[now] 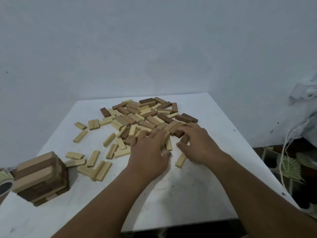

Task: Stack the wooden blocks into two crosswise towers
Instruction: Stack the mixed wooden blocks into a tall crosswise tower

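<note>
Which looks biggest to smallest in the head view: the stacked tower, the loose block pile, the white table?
1. White table.
2. Loose block pile.
3. Stacked tower, though its nearness to the camera enlarges it, so this rank is unsure.

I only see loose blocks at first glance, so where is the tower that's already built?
In the head view, the stacked tower stands at the white table's near left corner, left of the left hand and the scattered pale blocks.
</note>
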Motion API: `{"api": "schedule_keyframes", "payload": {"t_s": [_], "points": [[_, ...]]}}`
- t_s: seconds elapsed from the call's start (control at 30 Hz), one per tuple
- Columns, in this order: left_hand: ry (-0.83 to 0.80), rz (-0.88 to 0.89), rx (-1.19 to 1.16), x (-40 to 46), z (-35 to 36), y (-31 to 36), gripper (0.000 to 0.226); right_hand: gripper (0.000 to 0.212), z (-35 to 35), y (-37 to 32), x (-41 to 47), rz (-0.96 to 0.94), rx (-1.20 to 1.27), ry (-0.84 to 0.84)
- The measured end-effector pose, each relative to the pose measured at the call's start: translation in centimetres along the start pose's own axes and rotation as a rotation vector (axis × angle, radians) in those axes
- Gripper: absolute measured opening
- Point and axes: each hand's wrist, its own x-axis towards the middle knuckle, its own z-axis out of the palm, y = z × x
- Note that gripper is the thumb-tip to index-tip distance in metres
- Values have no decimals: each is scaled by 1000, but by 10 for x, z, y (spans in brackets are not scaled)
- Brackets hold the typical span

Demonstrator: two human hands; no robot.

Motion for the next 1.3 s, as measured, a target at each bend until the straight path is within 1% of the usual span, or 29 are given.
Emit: {"api": "schedule_keyframes", "payload": {"t_s": [0.07,0.1,0.2,0.3,0.37,0.47,0.57,0.7,0.77,0.83,0.93,1.03,1.13,1.23,1.3], "points": [[-50,-15,77,12,6,1,50,43,2,2,6,-11,-90,-38],[-60,-13,107,16,8,1,43,43,2,2,8,-5,-77,-40],[-29,-19,126,23,10,-1,23,31,3,10,11,15,56,-12],[11,-28,124,27,7,1,14,28,4,11,14,21,67,-1],[48,-8,132,27,7,1,14,30,2,7,15,51,67,10],[134,47,80,25,7,-4,15,31,1,4,17,66,64,24],[228,62,-81,17,4,-12,18,30,-1,5,16,77,109,11],[326,10,-269,-7,-10,-21,21,23,-7,-2,12,65,99,21],[373,-35,-323,-25,-19,-26,18,20,-6,-8,7,89,61,39],[413,-63,-351,-42,-25,-34,19,22,-2,-11,1,113,55,79],[414,-151,-358,-66,-31,-48,19,24,-1,-26,-10,123,93,156],[399,-206,-361,-90,-34,-60,15,24,-2,-55,-25,42,177,193],[379,-231,-380,-113,-37,-70,18,28,6,-98,-48,-20,286,145],[365,-277,-393,-132,-39,-80,20,31,23,-136,-75,-44,308,58],[344,-297,-385,-141,-40,-86,21,30,38,-149,-93,-74,321,34]]}}
